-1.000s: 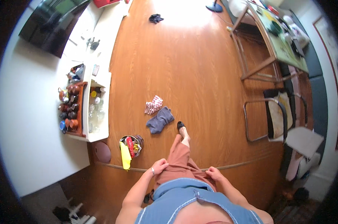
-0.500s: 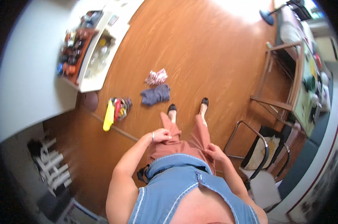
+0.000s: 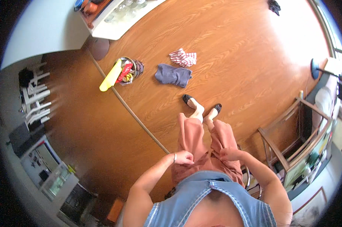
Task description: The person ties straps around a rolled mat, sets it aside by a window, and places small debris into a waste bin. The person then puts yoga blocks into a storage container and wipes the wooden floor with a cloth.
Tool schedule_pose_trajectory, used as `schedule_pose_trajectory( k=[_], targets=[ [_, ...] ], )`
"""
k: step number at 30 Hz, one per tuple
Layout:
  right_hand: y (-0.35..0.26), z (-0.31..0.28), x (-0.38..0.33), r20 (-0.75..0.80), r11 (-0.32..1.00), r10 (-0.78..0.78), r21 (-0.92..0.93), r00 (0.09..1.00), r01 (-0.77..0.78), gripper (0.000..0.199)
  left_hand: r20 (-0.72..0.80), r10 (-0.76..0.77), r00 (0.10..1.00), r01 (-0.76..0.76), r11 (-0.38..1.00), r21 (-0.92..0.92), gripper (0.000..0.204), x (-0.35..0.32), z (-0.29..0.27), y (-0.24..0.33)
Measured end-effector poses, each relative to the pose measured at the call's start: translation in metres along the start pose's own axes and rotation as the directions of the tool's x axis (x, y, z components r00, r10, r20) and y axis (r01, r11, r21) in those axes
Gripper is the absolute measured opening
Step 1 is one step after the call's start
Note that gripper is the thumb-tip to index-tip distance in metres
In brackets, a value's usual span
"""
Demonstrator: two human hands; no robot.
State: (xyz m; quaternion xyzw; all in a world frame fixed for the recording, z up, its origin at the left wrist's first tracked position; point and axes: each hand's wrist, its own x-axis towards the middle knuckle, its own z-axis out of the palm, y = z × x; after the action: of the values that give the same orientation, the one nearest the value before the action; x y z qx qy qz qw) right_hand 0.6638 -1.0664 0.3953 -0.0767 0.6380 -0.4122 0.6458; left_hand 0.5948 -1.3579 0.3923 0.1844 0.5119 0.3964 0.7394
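Nearest, the person stands over a wood floor (image 3: 231, 56) in a sleeveless denim top (image 3: 212, 200), both hands at the waist of rust-coloured trousers (image 3: 201, 147). The left hand (image 3: 184, 157), a thin bracelet at its wrist, is curled closed with its fingers pinching the trouser cloth at the left hip. The right hand (image 3: 228, 153) is likewise curled, fingers bunched on the waistband at the right hip. Neither hand holds anything loose.

Below the hands, two feet in black flat shoes (image 3: 188, 100) stand side by side on the floor.

Just beyond the feet, the grey folded cloth (image 3: 173, 75) lies flat on the floor, untouched, and the red-and-white striped cloth (image 3: 183, 58) lies just beside it, farther off. Judging from this, the picking up of these cloths has not begun; both are well apart from the hands.

To the far left a small basket (image 3: 135, 68) holds a yellow and a red tool. A wooden chair (image 3: 288, 140) stands to the right.
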Motion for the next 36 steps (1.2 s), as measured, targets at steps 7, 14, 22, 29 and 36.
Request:
schedule_pose_trajectory(
  k=[7,14,22,29,36],
  targets=[
    [0.012,-0.183,0.139,-0.445,0.943,-0.005,-0.3,0.896,-0.144,0.036,-0.652,-0.158,0.741,-0.002,0.971,-0.237,0.014,0.039,-0.101,-0.07],
    [0.028,-0.321,0.353,-0.625,0.875,-0.124,-0.436,0.77,-0.213,0.061,-0.936,-0.151,0.317,0.231,0.97,-0.078,0.053,0.115,-0.251,-0.222],
    [0.065,-0.364,0.526,-0.454,0.47,-0.558,-0.863,0.694,-0.187,0.062,-0.915,-0.242,0.324,0.676,0.736,0.044,0.105,0.208,-0.361,-0.256],
    [0.076,-0.414,0.525,-0.15,0.424,-0.764,-0.85,0.627,0.313,0.045,-0.873,-0.415,0.256,0.857,0.515,0.006,0.123,0.249,-0.388,-0.251],
    [0.178,-0.446,0.279,-0.682,0.958,-0.185,0.036,0.708,0.285,0.031,-0.759,-0.529,0.38,0.882,0.455,0.124,0.106,0.239,-0.418,-0.225]
  ],
)
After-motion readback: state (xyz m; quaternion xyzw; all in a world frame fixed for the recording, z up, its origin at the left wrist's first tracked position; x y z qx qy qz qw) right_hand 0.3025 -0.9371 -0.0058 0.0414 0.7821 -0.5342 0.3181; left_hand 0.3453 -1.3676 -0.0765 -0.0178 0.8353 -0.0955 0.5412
